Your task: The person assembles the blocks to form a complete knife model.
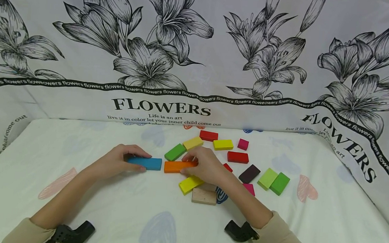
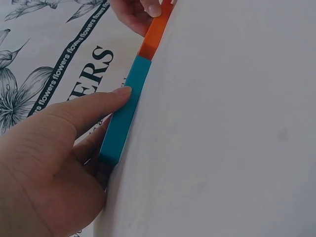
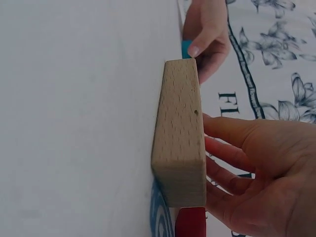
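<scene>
My left hand (image 1: pixel 114 163) grips a blue block (image 1: pixel 151 164) between thumb and fingers on the cloth-covered table. Just to its right, my right hand (image 1: pixel 208 166) pinches an orange block (image 1: pixel 173 167) by its right part. The two blocks lie almost end to end, with a narrow gap in the head view. Behind the orange block are a green block (image 1: pixel 175 152) and a pale yellow one (image 1: pixel 192 143). A yellow block (image 1: pixel 189 185) and a plain wooden block (image 1: pixel 204 196) lie in front of it. In the right wrist view the wooden block (image 3: pixel 180 113) hides the orange one.
Further right lie several loose blocks, among them a red one (image 1: pixel 237 157), a pink cube (image 1: pixel 243 144), a dark block (image 1: pixel 249 174), a light green one (image 1: pixel 267 179) and a green one (image 1: pixel 280 184). A flower-printed curtain (image 1: pixel 212 69) hangs behind the table.
</scene>
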The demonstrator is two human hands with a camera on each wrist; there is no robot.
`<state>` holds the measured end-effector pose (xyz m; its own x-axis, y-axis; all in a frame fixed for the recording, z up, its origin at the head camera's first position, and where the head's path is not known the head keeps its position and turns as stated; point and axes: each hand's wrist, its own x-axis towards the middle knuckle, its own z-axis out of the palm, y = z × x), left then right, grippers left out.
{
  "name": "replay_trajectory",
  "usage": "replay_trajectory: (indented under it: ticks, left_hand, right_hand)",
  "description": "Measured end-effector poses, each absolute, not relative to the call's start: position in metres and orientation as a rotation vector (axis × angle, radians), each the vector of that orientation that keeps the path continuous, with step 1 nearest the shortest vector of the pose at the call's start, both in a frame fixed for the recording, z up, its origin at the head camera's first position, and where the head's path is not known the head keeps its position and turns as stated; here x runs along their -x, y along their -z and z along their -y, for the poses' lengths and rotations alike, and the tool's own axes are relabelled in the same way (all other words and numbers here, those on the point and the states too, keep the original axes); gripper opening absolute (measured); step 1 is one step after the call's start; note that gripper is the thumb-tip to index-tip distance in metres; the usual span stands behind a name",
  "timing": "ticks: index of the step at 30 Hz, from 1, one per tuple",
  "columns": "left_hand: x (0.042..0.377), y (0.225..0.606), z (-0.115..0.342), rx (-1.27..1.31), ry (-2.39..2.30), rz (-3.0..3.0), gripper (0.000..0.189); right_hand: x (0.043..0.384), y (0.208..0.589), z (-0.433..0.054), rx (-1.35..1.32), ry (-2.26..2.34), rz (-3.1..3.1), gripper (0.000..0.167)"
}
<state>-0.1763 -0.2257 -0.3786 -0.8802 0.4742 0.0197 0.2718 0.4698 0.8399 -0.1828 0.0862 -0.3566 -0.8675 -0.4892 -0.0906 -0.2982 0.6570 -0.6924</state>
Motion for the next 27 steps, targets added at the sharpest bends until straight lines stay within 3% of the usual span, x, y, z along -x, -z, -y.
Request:
replay_trajectory:
  ticks: [27]
  left_hand:
    - [0.1743,0.3777,0.2219,-0.623,-1.374,-2.502,0.035]
  right_hand:
    - [0.1793,0.3588,-0.0787,0.616,1.068,-2.638,0.026]
